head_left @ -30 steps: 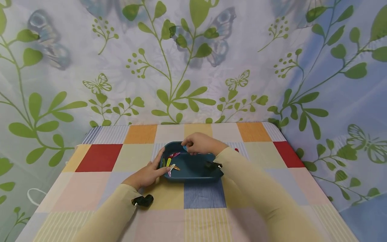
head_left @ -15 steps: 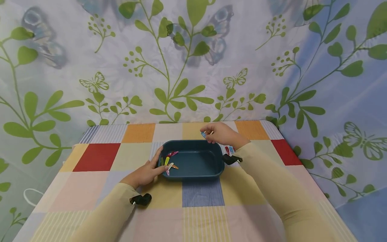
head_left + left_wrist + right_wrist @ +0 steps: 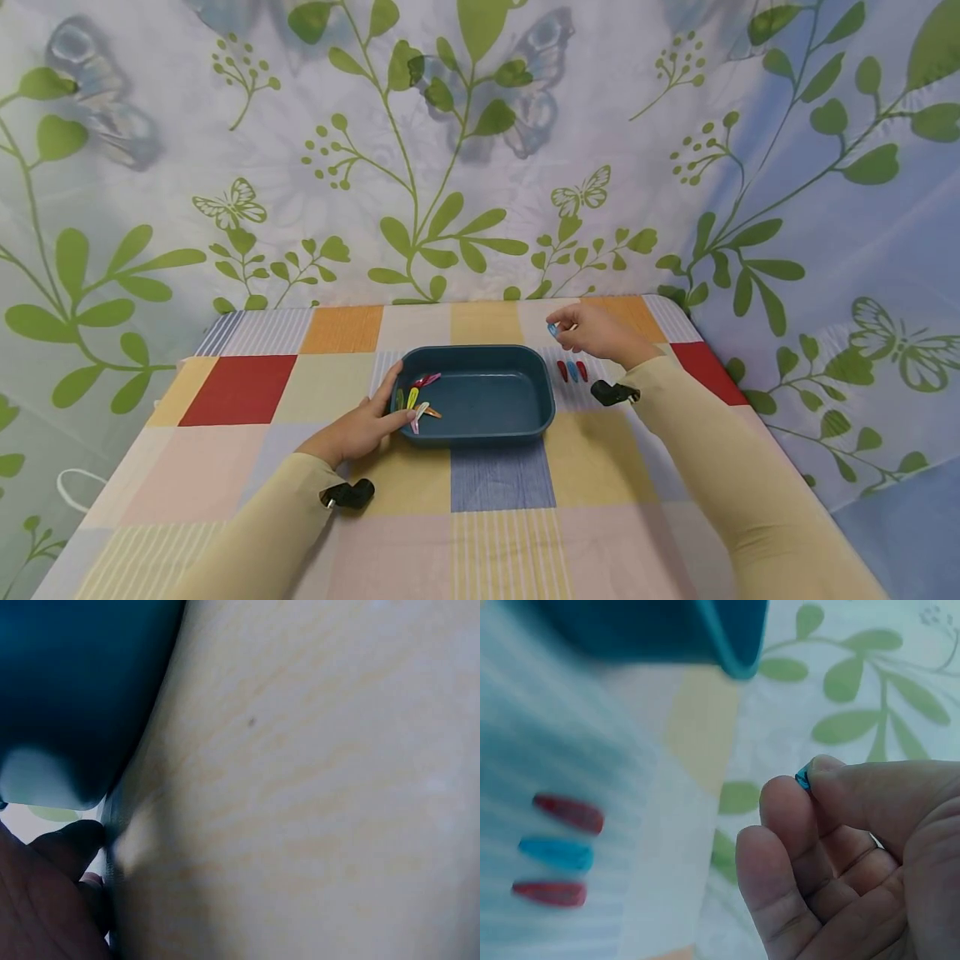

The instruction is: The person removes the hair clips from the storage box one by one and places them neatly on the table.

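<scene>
While the left hand (image 3: pixel 362 427) rests, fingers extended, on the end of the tray (image 3: pixel 480 439) and the right hand (image 3: pixel 597 332) pinches the blue clip (image 3: pixel 802 778) between thumb and fingertip near the clip row (image 3: pixel 572 371) outside the tray, a slackened pinch could drop it and disarrange that row.

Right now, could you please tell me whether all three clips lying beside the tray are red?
No, the middle clip is blue, with a red clip on either side of it.

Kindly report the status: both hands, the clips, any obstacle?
Left hand holds tray. Right hand pinches blue clip. Three clips lined up beside tray. No obstacle seen.
</scene>
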`<action>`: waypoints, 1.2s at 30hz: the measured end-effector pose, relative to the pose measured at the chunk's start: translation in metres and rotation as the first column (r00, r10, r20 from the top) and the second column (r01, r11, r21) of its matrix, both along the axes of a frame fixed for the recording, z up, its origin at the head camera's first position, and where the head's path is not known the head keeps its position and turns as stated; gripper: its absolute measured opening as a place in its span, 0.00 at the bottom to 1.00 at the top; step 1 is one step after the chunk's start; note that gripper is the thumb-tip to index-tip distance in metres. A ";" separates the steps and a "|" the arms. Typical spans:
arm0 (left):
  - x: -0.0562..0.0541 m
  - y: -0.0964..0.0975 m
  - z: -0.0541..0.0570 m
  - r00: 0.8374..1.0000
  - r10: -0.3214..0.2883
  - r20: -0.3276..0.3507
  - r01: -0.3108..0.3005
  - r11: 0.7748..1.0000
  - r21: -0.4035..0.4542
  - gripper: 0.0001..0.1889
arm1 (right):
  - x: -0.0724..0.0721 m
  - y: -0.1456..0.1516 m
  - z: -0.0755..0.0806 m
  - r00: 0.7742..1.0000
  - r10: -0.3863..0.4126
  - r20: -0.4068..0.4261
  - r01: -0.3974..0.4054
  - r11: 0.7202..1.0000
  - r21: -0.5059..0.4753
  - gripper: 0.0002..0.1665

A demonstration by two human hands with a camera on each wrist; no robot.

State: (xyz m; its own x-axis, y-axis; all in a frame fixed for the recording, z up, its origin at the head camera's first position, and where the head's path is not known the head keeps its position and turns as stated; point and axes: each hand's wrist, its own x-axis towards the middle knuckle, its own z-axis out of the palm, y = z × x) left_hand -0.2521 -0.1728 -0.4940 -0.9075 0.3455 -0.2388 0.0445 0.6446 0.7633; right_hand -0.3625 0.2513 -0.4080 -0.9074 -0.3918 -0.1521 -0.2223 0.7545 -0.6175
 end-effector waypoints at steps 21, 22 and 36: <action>0.000 0.001 0.001 1.000 0.011 0.029 -0.012 1.000 0.026 0.48 | -0.001 0.056 -0.044 0.986 -0.169 0.011 0.168 0.984 0.065 0.21; 0.000 0.001 0.001 0.999 0.012 0.033 -0.013 1.000 0.028 0.48 | -0.001 0.057 -0.046 0.984 -0.177 0.014 0.176 0.982 0.070 0.21; 0.001 0.001 0.001 0.999 0.016 0.038 -0.017 0.999 0.031 0.48 | -0.002 0.063 -0.067 0.983 -0.175 0.057 0.167 0.979 0.117 0.20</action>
State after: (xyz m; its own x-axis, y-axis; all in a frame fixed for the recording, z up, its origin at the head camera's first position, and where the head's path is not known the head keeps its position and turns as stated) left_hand -0.2511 -0.1722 -0.4928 -0.9037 0.3380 -0.2627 0.0043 0.6208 0.7839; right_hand -0.3649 0.3147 -0.4751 -0.9459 -0.2088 -0.2483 -0.0452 0.8427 -0.5365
